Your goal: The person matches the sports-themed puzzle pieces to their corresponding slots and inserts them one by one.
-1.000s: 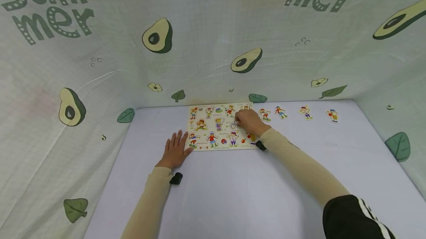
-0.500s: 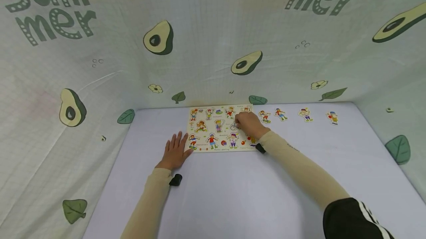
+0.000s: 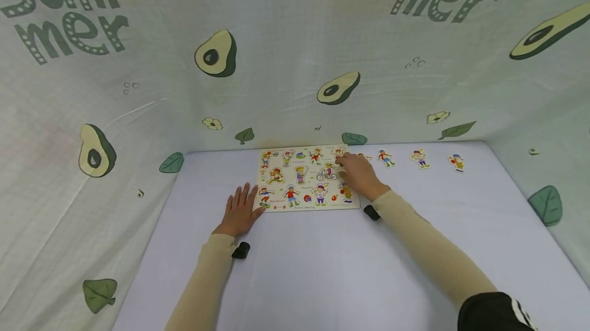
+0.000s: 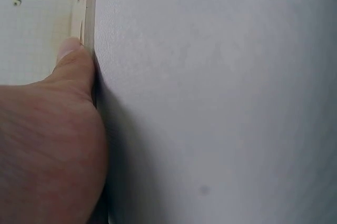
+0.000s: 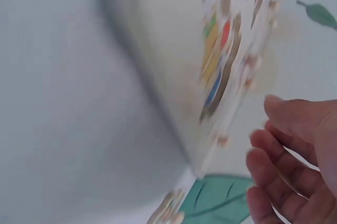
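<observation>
A cream puzzle board (image 3: 288, 180) with colourful pictures of children playing sports lies at the back of the table. My left hand (image 3: 237, 215) rests flat with fingers spread beside its left edge; in the left wrist view the thumb (image 4: 71, 66) touches the board's edge. Over the board's right side hovers my right hand (image 3: 359, 174), its fingers loosely curved. Nothing shows between those fingers (image 5: 260, 166) in the right wrist view. A cyclist puzzle piece (image 3: 327, 171) sits in the board's middle row, just left of the right hand.
Right of the board, loose figure pieces lie in a row: a partly hidden one (image 3: 364, 156), a blue-clad one (image 3: 386, 158), one with raised arms (image 3: 420, 159) and one farthest right (image 3: 457, 163). A printed cloth (image 3: 276, 39) rises behind the white table (image 3: 304, 269).
My right hand has let go at the cyclist piece and shifted right, uncovering the cyclist and the lower right figure. The left hand stays in place.
</observation>
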Demonstrator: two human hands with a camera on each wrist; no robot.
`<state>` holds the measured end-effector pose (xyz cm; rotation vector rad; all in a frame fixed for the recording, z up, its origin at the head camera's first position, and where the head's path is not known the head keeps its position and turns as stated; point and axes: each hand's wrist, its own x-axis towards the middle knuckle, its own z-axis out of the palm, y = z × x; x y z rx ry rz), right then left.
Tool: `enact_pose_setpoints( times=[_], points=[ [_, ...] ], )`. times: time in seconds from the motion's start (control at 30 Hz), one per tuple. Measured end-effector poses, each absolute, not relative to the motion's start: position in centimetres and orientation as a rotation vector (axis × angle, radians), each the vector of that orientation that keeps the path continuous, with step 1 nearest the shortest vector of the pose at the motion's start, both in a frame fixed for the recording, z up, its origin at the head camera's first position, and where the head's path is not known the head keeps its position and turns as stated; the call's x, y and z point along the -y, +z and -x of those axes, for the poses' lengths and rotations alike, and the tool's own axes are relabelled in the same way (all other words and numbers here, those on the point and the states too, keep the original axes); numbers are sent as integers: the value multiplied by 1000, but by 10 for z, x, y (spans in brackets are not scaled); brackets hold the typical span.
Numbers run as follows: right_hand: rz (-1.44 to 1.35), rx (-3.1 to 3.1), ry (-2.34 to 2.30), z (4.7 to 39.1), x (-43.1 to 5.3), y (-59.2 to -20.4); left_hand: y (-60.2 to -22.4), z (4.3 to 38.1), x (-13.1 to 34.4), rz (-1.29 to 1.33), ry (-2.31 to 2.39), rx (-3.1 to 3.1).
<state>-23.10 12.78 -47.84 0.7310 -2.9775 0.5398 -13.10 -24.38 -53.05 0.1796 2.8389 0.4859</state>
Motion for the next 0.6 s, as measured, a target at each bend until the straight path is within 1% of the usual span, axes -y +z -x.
enact_pose_setpoints(
  times=[0.17, 0.33, 0.6],
  points=[
    [-563, 2921, 587, 237, -158, -480, -530, 133, 246, -184, 465, -2837],
    [-488, 2923, 586, 242, -182, -480, -528, 133, 246, -190, 462, -2839],
    [-414, 3012, 552, 246, -197, -487, -522, 129, 241, -177, 476, -2823]
  ],
)
